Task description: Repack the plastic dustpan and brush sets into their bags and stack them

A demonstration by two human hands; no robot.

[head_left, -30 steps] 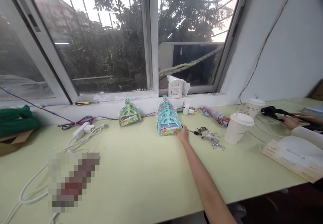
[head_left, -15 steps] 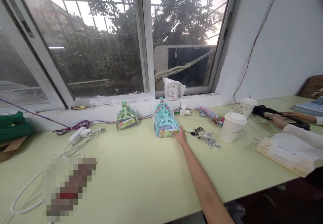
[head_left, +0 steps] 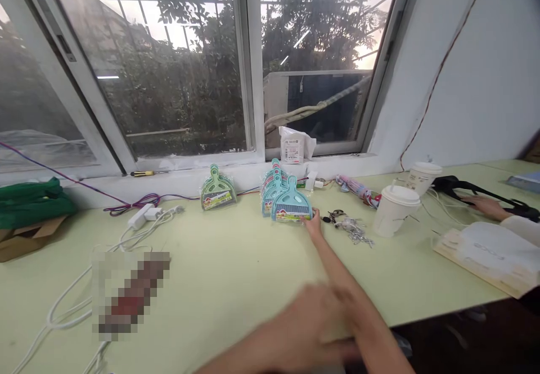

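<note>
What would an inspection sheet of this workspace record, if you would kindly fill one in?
Surface: pale green tabletop.
Work items: plastic-wrapped turquoise dustpan-and-brush set, in front of a row of similar wrapped sets; green wrapped dustpans to their left.
Clutter: two white lidded cups; tangle of small silvery items.
Hands: right hand gripping the turquoise set's lower right corner; left hand blurred, grip unclear.
Cables: white cable looping on the left; coiled purple cable near the window.
Surroundings: white-framed window; a co-worker's hand at right.
</note>
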